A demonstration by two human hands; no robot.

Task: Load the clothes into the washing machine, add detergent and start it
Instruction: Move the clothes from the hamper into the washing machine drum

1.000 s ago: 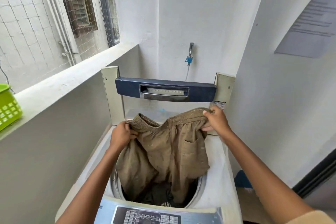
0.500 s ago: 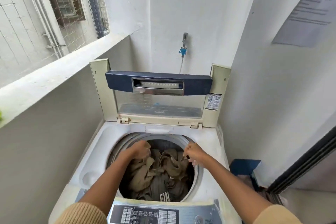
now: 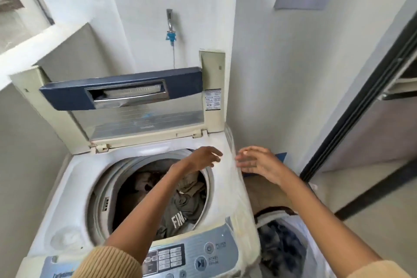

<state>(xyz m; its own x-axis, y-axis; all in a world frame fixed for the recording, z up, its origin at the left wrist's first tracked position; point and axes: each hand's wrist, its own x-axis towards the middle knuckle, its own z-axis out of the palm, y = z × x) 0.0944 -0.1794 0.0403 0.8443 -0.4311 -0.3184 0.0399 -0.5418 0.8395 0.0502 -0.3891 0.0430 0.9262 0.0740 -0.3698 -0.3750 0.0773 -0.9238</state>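
A white top-loading washing machine (image 3: 74, 178) stands with its lid (image 3: 121, 95) folded up at the back. In the drum lie brown trousers (image 3: 191, 184) and a grey printed shirt (image 3: 182, 212). My left hand (image 3: 200, 159) hovers over the drum's right rim, fingers spread, holding nothing. My right hand (image 3: 259, 162) is past the machine's right edge, fingers straight, empty. Below it, on the floor to the right, a white laundry basket (image 3: 300, 230) holds dark clothes (image 3: 279, 248). The control panel (image 3: 191, 253) runs along the near edge.
A tap with a blue fitting (image 3: 170, 29) is on the wall behind the machine. A dark-framed sliding door (image 3: 361, 106) stands at the right. A concrete ledge (image 3: 33, 45) runs along the left. A blue object (image 3: 281, 156) lies behind my right hand.
Both hands lowered the brown trousers into the drum, let them go and moved right. The view has swung right, bringing the laundry basket into sight.
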